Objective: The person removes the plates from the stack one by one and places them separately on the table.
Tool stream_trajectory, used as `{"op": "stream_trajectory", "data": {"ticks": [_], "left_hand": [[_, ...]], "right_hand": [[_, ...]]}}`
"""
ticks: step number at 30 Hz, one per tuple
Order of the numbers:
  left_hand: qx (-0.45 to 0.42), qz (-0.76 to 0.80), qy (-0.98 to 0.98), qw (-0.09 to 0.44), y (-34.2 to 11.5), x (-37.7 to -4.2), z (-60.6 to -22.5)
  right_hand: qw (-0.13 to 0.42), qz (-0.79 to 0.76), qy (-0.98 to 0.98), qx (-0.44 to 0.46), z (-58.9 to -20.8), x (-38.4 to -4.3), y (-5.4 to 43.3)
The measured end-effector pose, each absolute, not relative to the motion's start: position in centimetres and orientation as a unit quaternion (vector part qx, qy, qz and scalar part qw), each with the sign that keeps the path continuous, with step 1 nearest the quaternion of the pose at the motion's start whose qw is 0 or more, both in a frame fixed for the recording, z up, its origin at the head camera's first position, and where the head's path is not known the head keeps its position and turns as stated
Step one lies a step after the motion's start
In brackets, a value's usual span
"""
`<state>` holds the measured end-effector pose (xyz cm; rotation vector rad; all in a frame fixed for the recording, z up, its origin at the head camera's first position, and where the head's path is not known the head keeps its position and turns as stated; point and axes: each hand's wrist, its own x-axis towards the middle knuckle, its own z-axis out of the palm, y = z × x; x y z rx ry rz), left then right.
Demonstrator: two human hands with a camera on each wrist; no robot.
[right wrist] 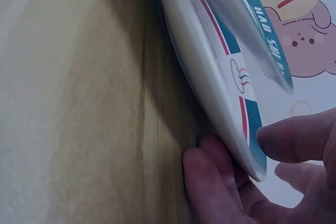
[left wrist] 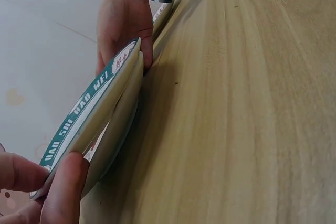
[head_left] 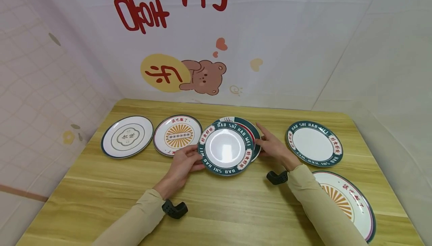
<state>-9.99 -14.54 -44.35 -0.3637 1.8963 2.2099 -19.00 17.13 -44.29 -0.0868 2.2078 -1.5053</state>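
Note:
A white plate with a green lettered rim [head_left: 224, 146] is tilted above the table in the middle. My left hand [head_left: 183, 163] pinches its left edge between thumb and fingers. Beneath it, partly covered, is a second white plate with green and red rim bands [right wrist: 210, 56]. My right hand [head_left: 275, 146] holds that lower plate by its right edge, thumb on top and fingers underneath. A gap shows between the two plates on the right-hand side in the right wrist view; toward the left they lie close together.
Left on the wooden table [head_left: 216, 208] lie a flower-emblem plate [head_left: 118, 144] and a sunburst plate [head_left: 179, 135]. To the right are another green-rimmed plate [head_left: 312, 144] and a larger sunburst plate [head_left: 362, 219], partly behind the right sleeve. A printed cloth wall [head_left: 270, 32] rises behind.

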Motion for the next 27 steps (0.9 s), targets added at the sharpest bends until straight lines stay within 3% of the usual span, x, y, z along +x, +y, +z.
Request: {"op": "stream_trajectory", "data": {"ticks": [27], "left_hand": [[-0.15, 0.736, 0.649, 0.122, -21.2, -7.7, -42.5]], "right_hand": [[0.248, -0.523, 0.815, -0.004, -43.7, -18.9, 16.7]]}}
